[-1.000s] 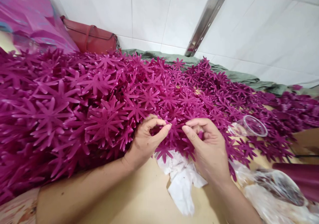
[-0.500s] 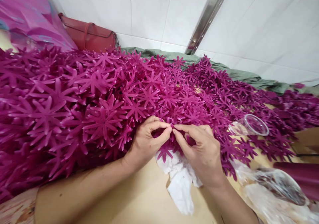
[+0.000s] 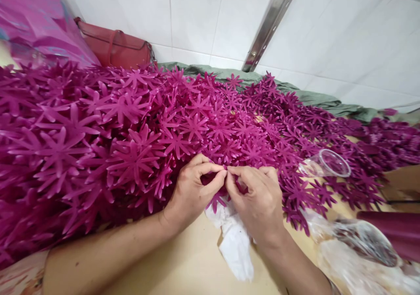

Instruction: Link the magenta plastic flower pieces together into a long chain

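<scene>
My left hand (image 3: pixel 193 190) and my right hand (image 3: pixel 257 194) meet at the fingertips in front of a heap of magenta flower-shaped pieces (image 3: pixel 177 144). Each hand is closed in a pinch, thumb against index finger. A small bit of a magenta petal piece (image 3: pixel 225 167) shows between the touching fingertips; the fingers cover most of it. Just under my hands, more magenta petals (image 3: pixel 215 202) stick out over a crumpled white tissue (image 3: pixel 235 251).
A clear plastic cup (image 3: pixel 334 163) lies on its side at the right. Nearer are a clear plastic bag (image 3: pixel 344 260) and a dark magenta roll (image 3: pixel 390 231). A red handbag (image 3: pixel 114 45), a pink plastic bag (image 3: pixel 42 19) and green cloth (image 3: pixel 308 96) are at the back, against the tiled wall (image 3: pixel 193 15).
My right hand has drawn slightly closer to the left, and its fingers are more bunched together. The left hand keeps its pinch. The whole view has shifted slightly.
</scene>
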Demonstrator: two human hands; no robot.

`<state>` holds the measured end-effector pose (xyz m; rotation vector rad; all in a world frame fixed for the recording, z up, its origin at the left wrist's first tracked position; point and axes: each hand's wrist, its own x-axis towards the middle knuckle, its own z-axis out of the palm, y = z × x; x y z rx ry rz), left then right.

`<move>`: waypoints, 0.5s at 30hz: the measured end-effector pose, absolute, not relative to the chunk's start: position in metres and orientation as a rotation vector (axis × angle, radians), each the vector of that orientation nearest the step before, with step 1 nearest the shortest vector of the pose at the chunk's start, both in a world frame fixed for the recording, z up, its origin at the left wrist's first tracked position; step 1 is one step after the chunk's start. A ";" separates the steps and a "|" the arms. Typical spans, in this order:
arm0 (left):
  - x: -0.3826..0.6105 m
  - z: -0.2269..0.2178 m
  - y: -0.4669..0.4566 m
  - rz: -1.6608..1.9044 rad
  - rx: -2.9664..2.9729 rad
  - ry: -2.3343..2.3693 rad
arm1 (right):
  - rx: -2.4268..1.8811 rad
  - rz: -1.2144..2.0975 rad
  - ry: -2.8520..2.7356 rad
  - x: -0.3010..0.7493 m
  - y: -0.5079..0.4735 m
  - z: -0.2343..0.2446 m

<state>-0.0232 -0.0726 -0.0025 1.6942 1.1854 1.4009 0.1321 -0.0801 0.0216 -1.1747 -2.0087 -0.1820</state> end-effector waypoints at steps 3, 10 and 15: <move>-0.023 -0.001 -0.073 1.400 1.661 1.199 | -1.186 -0.137 -2.025 0.133 -0.080 0.022; -0.023 0.000 -0.073 1.390 1.664 1.208 | -1.193 -0.110 -2.017 0.132 -0.080 0.024; -0.023 -0.001 -0.072 1.408 1.657 1.233 | -1.228 -0.028 -2.005 0.132 -0.081 0.024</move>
